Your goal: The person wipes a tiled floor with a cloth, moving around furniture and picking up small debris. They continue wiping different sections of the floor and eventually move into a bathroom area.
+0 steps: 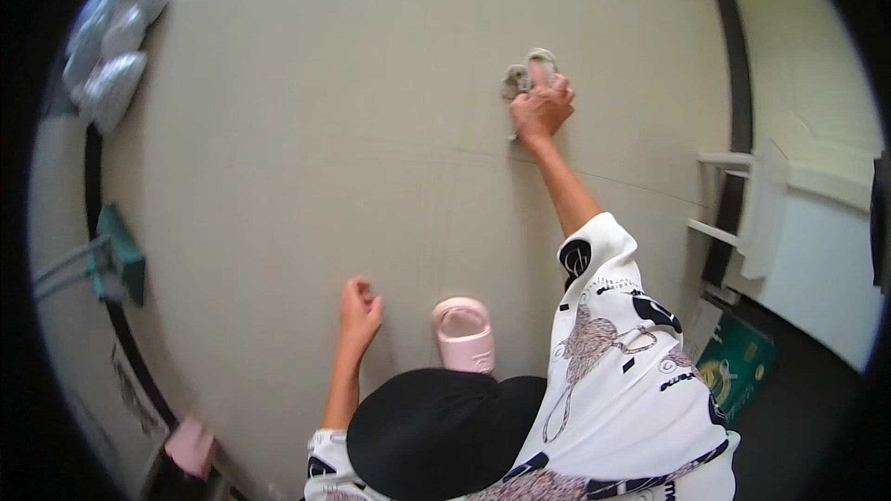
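Note:
A crumpled beige-grey cloth lies on the pale floor, under my right hand. My right arm is stretched out ahead, and the fingers press down on the cloth and grip it. Part of the cloth is hidden beneath the palm. My left hand hangs above the floor beside my knee, its fingers loosely curled around nothing. A pink slide sandal shows just ahead of my black-clad knee.
Silvery wrapped bundles stand at the far left. Below them is a green broom or dustpan head, with a pink object lower down. On the right are a white rack-like piece and a green box. A thin dark line crosses the floor.

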